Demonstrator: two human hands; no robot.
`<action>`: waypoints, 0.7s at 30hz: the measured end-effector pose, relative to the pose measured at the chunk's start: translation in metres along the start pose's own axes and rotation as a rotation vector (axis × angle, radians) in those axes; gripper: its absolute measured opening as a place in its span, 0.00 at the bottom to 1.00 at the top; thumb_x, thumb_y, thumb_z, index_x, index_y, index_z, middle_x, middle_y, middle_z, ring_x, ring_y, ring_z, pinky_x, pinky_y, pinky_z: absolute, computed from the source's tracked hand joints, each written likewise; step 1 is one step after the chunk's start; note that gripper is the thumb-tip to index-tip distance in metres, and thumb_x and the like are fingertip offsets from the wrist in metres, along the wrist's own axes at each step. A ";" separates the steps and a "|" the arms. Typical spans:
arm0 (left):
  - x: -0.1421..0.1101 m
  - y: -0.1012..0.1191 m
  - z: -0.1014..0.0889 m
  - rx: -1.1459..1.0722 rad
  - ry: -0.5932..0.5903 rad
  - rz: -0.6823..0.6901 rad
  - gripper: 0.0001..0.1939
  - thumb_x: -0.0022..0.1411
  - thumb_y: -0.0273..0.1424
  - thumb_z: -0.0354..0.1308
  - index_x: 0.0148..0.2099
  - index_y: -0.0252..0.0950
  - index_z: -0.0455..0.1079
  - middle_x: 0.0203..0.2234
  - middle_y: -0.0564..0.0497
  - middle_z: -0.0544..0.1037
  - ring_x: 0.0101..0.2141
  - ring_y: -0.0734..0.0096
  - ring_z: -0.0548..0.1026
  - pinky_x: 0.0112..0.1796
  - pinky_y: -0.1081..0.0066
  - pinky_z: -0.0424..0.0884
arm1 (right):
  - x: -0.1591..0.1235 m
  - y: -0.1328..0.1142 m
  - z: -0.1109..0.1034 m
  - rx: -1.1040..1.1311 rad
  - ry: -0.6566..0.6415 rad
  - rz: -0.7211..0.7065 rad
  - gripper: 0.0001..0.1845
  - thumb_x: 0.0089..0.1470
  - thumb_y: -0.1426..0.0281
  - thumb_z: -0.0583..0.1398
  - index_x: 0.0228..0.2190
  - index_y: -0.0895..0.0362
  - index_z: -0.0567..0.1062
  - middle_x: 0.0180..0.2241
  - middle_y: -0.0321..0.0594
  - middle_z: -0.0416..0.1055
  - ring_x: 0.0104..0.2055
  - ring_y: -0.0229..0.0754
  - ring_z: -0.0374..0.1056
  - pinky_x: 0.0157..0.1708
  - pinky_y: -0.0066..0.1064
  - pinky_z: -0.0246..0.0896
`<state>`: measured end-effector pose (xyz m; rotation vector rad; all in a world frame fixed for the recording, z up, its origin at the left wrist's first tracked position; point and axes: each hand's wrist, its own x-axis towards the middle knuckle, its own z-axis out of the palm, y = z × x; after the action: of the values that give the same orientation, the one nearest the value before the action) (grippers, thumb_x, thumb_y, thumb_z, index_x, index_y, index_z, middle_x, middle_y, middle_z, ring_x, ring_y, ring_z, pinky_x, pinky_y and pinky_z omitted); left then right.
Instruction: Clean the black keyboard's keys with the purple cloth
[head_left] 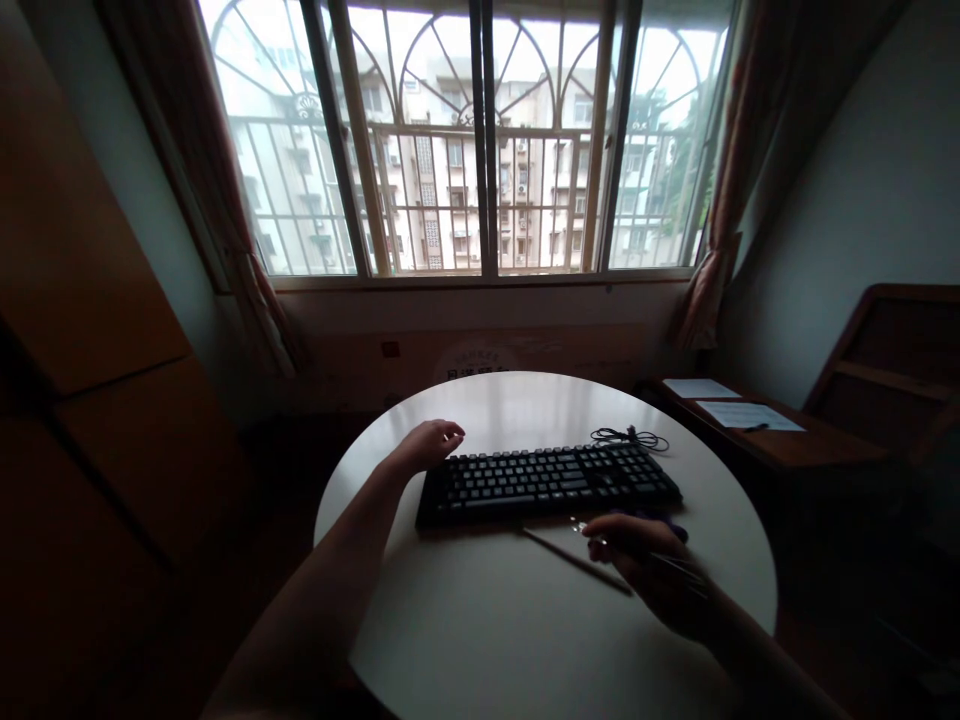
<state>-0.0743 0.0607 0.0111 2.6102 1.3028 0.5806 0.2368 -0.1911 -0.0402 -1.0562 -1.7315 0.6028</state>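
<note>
A black keyboard (525, 480) lies on the white round table (480, 630). At its far left corner is my left hand (431, 443), fingers loosely bent and a little apart, nothing seen in them; whether it touches the keyboard is unclear. My right hand (649, 570) is closed near the keyboard's front right, pinching a thin silvery wire tool, which looks like a wire keycap puller (577, 525). Its bright ends show past the fingertips, and thin wires show over the hand's back. Beside this hand a slim stick (574, 558) lies on the table. A dark purple thing (671, 525) is partly hidden behind it.
A coiled black cable (630, 438) lies behind the keyboard's right end. To the right stands a wooden side table (817, 450) bearing papers (746, 415) and a dark pen (756, 428). A wooden chair-like frame (885, 370) is beyond. Barred windows (487, 150) face me.
</note>
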 end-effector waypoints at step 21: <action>-0.062 0.162 0.038 0.322 -0.293 0.716 0.06 0.65 0.33 0.58 0.35 0.37 0.71 0.32 0.49 0.78 0.30 0.66 0.77 0.28 0.71 0.70 | 0.009 0.005 -0.064 -0.383 -0.326 0.019 0.12 0.57 0.68 0.61 0.44 0.54 0.73 0.40 0.41 0.77 0.38 0.43 0.73 0.38 0.29 0.67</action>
<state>0.0263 -0.0852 0.0107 3.2518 0.3708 0.0458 0.2960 -0.1851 -0.0143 -1.2930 -2.1839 0.4835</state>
